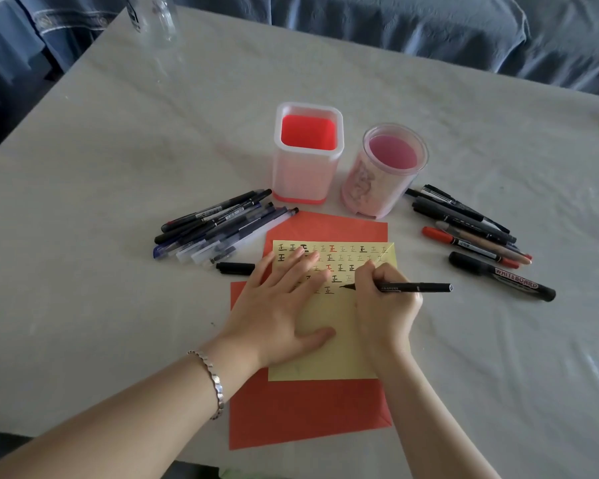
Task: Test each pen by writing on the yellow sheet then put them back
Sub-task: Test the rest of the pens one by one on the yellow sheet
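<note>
White-clothed table [118,167], blue fabric [429,25] behind, yellow sheet [325,357] on red paper [308,416].

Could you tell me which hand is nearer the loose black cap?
Left. The left hand lies flat just right of the cap; the right hand, holding a pen, is farther right.

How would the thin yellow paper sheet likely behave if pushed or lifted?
Probably light and apt to slide: the left hand presses flat on the yellow paper sheet while the right hand writes with a black pen. Likely floppy if lifted; its top right corner looks folded over.
</note>
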The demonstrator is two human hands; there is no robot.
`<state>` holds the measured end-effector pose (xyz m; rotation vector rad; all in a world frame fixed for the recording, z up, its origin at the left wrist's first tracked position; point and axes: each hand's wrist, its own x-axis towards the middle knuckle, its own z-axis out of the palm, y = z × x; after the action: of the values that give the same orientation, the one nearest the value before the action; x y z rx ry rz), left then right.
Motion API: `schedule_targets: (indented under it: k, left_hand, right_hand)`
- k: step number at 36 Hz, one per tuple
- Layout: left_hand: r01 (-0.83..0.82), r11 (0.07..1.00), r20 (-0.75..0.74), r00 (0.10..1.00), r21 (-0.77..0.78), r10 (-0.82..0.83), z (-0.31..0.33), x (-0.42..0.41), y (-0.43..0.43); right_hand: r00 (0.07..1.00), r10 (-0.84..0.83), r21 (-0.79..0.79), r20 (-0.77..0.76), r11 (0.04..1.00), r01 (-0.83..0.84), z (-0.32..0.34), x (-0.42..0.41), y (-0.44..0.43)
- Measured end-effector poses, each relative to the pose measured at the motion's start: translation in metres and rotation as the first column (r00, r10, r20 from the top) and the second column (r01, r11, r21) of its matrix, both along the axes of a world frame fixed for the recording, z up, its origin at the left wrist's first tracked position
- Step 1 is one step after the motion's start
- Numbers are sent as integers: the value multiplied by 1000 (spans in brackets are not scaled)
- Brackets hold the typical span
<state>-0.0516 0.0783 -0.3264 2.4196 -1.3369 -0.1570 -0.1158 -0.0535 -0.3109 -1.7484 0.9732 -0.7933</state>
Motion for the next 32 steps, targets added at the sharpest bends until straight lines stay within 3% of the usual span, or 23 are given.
schedule_targets:
  k: [18, 27, 32]
  left_hand:
    - [4, 1000, 7, 1000, 10, -4, 1, 1, 0]
    - [2, 1000, 16, 1000, -8, -2, 0, 1, -1]
    - [5, 1000, 8, 1000, -8, -5, 0, 1, -1]
  right_hand:
    - [1000, 11, 24, -21, 1000, -11, -1, 0, -2]
    - [999, 36, -44, -10, 998, -36, -2, -1, -2]
    - [1000, 8, 4, 16, 1000, -8, -3, 0, -3]
